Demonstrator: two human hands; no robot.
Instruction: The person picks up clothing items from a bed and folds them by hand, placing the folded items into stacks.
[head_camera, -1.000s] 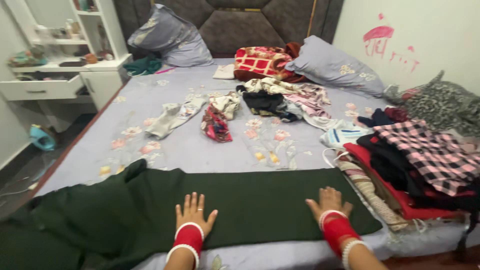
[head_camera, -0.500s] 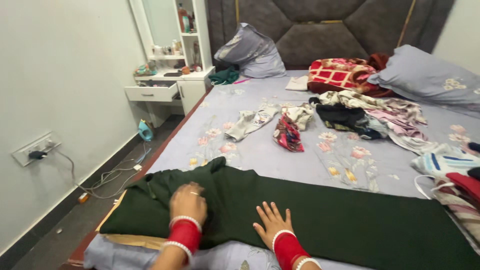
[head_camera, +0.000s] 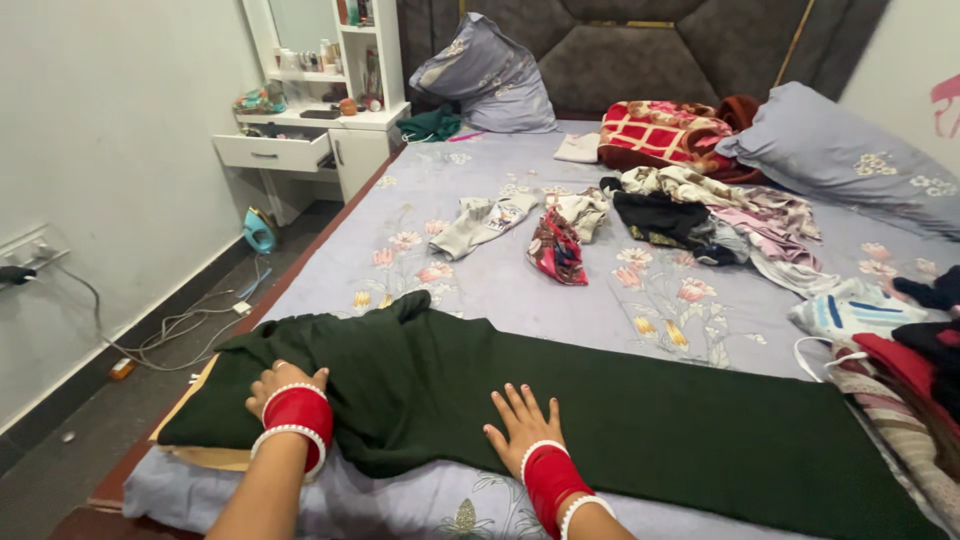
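head view, green cloth (head_camera: 600, 410) under both flat hands, left hand (head_camera: 275, 385), right hand (head_camera: 520, 425)

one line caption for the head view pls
Both hands, left hand and right hand, press flat on a dark green cloth spread across a clothes-strewn bed.

The room is evenly and softly lit, with no harsh shadows. The dark green cloth (head_camera: 600, 410) swallows detail in its folds. Wide-angle stretch bends the bed (head_camera: 500, 290) at its near corners. Focus is fairly sharp, slightly soft at the headboard (head_camera: 640, 50).
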